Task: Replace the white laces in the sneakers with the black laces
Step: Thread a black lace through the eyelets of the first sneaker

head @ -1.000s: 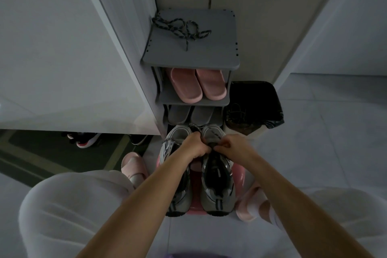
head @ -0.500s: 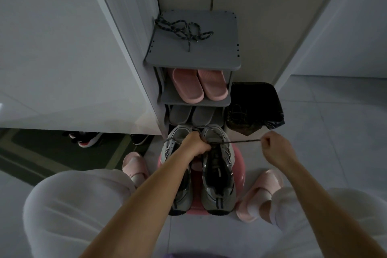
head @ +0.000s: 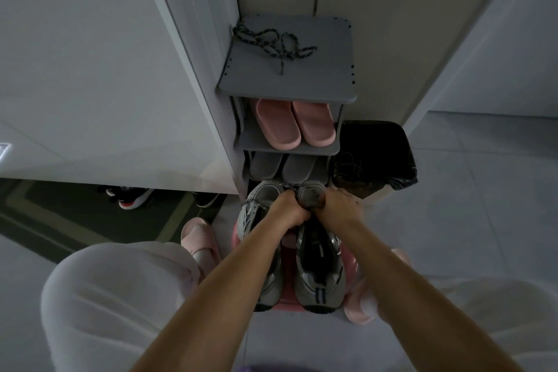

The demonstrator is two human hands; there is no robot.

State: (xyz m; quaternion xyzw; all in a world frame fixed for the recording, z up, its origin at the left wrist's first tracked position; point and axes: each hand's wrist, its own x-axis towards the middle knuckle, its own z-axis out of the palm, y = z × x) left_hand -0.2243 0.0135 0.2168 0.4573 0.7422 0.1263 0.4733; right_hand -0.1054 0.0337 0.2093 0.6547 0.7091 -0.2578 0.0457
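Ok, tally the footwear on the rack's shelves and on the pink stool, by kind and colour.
Pink slippers: 2
Grey slippers: 2
Grey sneakers: 2
Total: 6

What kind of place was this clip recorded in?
Probably a home entryway or hallway: a narrow grey shoe rack holds pink slippers and grey slippers, a bin with a black liner stands beside it, and the floor is pale tile.
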